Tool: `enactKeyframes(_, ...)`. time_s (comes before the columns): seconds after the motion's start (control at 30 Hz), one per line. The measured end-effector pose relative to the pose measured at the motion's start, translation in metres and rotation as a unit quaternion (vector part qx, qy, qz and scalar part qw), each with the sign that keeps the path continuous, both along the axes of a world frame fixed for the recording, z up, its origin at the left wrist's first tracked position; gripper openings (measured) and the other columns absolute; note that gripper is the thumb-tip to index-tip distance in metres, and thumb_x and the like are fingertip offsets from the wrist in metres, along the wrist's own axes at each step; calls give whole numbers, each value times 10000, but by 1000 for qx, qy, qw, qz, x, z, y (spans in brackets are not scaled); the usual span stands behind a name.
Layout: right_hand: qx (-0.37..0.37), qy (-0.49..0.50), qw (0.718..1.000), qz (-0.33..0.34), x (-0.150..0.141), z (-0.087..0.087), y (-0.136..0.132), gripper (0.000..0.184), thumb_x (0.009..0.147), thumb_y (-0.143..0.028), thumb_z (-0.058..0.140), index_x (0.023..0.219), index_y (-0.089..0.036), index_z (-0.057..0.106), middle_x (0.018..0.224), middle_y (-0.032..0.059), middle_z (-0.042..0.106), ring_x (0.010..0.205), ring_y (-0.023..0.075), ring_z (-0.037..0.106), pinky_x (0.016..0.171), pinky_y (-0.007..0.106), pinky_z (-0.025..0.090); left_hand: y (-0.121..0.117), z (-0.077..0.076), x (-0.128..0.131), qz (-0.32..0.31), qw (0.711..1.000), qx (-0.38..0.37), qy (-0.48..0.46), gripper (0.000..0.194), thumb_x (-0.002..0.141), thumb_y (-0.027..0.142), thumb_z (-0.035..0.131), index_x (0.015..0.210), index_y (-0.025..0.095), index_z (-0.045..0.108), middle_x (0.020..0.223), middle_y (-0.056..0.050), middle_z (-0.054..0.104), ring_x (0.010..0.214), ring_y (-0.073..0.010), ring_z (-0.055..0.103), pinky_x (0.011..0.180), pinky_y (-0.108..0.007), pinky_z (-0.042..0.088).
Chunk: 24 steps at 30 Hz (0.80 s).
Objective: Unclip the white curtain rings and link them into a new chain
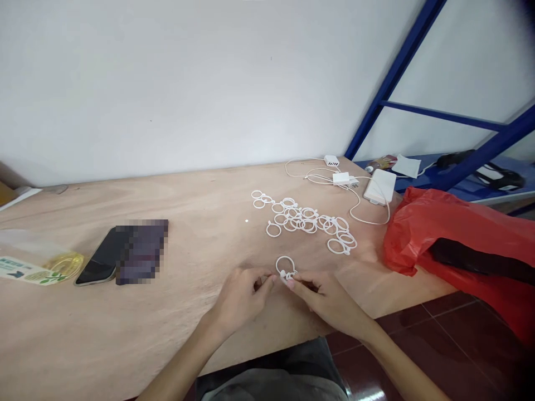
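Note:
A white plastic ring [285, 257] with a small fitting at its lower side is held just above the wooden table [188, 323], near its front edge. My right hand [330, 295] is closed, thumb and forefinger pinching the fitting. Close against the ring's left side, my left hand [244, 295] has its thumb and forefinger pressed together at the same fitting. The exact grip of the left fingertips is too small to make out. Beyond both hands lies a loose cluster of similar white rings [308, 226], several overlapping, each with a small knob.
White charging cables [355, 207], a charger block [341, 179] and a white power bank [380, 186] lie at the back right. A red plastic bag [413, 228] covers the right edge. Leftward are a phone [98, 262], a blurred dark item [142, 250] and a clear packet [62, 267]. Blue metal posts [393, 83] stand right.

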State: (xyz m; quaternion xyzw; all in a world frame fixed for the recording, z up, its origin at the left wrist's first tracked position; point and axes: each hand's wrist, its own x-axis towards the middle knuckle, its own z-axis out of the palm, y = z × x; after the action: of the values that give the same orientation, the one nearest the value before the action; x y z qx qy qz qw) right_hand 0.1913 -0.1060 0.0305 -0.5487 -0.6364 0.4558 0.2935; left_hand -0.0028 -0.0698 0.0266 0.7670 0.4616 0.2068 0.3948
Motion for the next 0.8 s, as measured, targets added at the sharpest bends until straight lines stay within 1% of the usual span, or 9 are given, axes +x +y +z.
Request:
enactKeyframes(0.1,52,-96,993,-32,9,-1,7,375,883,-462,494,752,-175,696,587,-25,575,584,139,517,536,242,350,6,-6,10,-4,995,76,68,228,880,274,490,903,226,712,654,1,655,605,-162,542,613,-278,343)
enactKeyframes(0.2,104,-184,969,-130,17,-2,24,425,816,-533,557,925,-156,719,498,-28,540,511,154,502,526,266,357,9,-11,19,-4,987,113,118,196,858,268,510,801,194,682,660,-26,668,646,-191,584,661,-305,377)
enactKeyframes(0.3,152,-235,942,-186,17,-2,54,399,818,-523,545,899,-172,718,507,-8,576,535,173,540,564,281,378,10,-13,26,-8,982,133,137,191,861,279,510,778,189,656,697,-44,684,682,-211,614,682,-322,396)
enactKeyframes(0.43,141,-307,932,-133,-7,-9,94,301,845,-429,527,948,-220,717,731,40,706,730,212,630,644,290,399,8,-16,30,-25,983,147,111,157,858,254,523,845,195,669,739,-40,702,727,-216,636,770,-355,407)
enactKeyframes(0.57,128,-376,915,-66,-32,-16,112,229,844,-320,532,915,-212,722,887,90,726,855,243,644,686,305,399,10,-18,23,-16,992,122,36,159,844,217,527,867,210,684,702,-4,682,696,-178,615,779,-328,402)
enactKeyframes(0.63,138,-346,926,-56,-38,-15,111,216,853,-261,502,842,-197,708,805,80,703,802,218,630,673,296,396,15,-17,15,31,995,99,2,174,855,232,505,822,196,671,663,3,641,651,-162,578,685,-293,393)
enactKeyframes(0.67,136,-294,944,-52,-39,-13,108,208,856,-252,496,826,-190,692,750,61,678,749,195,613,655,286,395,19,-16,9,67,994,84,-17,186,866,252,493,811,185,657,647,5,614,625,-154,552,639,-280,379)
enactKeyframes(0.73,83,-121,989,-29,-41,-7,98,187,863,-301,510,842,-180,651,641,7,597,613,143,547,582,255,390,25,-12,-4,150,985,53,-68,214,891,319,474,875,169,626,623,21,554,581,-138,497,583,-265,351)
enactKeyframes(0.8,-26,88,996,10,-42,-1,83,223,846,-395,558,858,-177,601,573,-43,508,499,99,453,482,217,356,27,-7,-16,206,969,20,-131,290,908,403,457,1017,166,583,618,44,503,572,-128,460,566,-252,339)
